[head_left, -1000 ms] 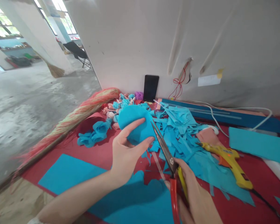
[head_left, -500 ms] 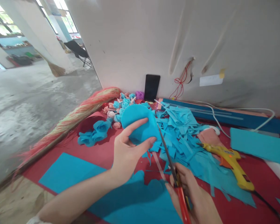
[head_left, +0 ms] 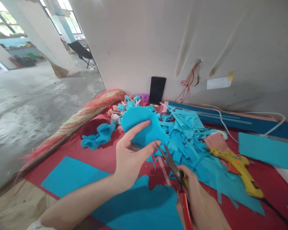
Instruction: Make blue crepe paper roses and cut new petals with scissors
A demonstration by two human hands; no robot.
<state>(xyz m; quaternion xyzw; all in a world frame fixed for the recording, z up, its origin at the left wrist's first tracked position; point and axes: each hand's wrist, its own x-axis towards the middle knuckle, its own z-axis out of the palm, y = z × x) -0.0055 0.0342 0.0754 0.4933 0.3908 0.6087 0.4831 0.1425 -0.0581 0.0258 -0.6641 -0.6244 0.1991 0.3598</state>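
My left hand [head_left: 132, 156] pinches a rounded, petal-shaped piece of blue paper [head_left: 144, 123] between thumb and fingers, holding it above the table. In my right hand [head_left: 199, 198] is a pair of scissors [head_left: 174, 167] with red on the handle. Their blades are slightly parted, and the tips lie close to my left thumb, by the lower narrow end of the paper. Beneath my hands lies a larger blue sheet [head_left: 144, 210] with a scalloped cut edge. Part of the handle is hidden by my right fingers.
Blue paper scraps [head_left: 187, 137] pile up behind the scissors. A yellow glue gun [head_left: 240, 169] lies on the right with its cord. Paper flowers [head_left: 98, 137] sit at left, a dark phone [head_left: 157, 90] leans on the wall, and a fringed bundle [head_left: 84, 111] edges the red table.
The scissors have swung left and opened, their tips moving from the paper's right edge to near my left thumb. My left hand and the paper have shifted slightly.
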